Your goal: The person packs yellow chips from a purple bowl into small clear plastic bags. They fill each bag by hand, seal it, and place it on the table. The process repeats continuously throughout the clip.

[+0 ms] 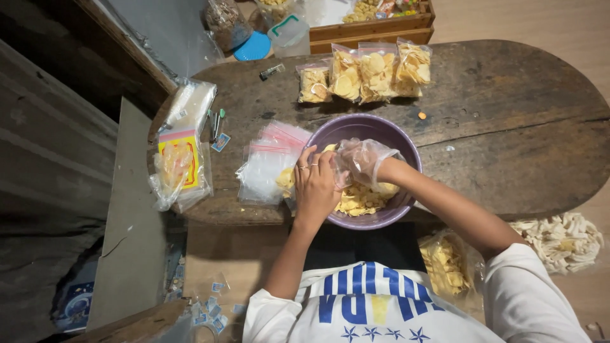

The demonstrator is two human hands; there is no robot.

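Purple bowl (406, 147) on the wooden worktop (508, 127) holds loose yellow chips (359, 198). Beyond the bowl, four filled bags (365, 73) lie done. Left hand (316, 183) grips an open bag at the bowl's rim; plastic-gloved right hand (361, 162) closes on chips. Empty bags (270, 165) wait left of the bowl.

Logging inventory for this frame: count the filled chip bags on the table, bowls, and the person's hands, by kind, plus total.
Filled chip bags: 4
Purple bowl: 1
Hands: 2, left hand bare, right hand in a clear plastic glove
Total: 7
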